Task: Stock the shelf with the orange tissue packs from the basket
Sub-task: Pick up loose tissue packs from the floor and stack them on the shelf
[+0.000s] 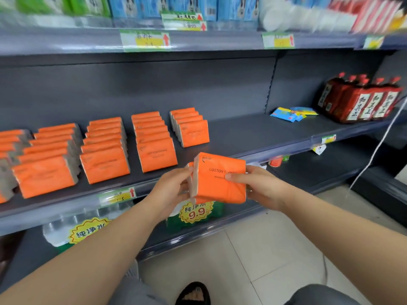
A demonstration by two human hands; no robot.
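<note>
I hold an orange tissue pack (217, 183) upright in front of the dark grey shelf (253, 133), just below its front edge. My left hand (174, 188) grips the pack's left side, where a second pack seems to sit behind it. My right hand (255, 183) grips the right side, thumb across the printed face. Several rows of orange tissue packs (105, 150) stand on the shelf to the left. The rightmost row (190, 126) is the shortest. The basket is out of view.
Bare shelf surface lies right of the orange rows. Blue-yellow sachets (290, 113) and red-capped dark bottles (361, 100) stand at the far right. Water bottle packs with yellow price signs (196, 211) fill the shelf below. A white cable (378, 146) hangs at right.
</note>
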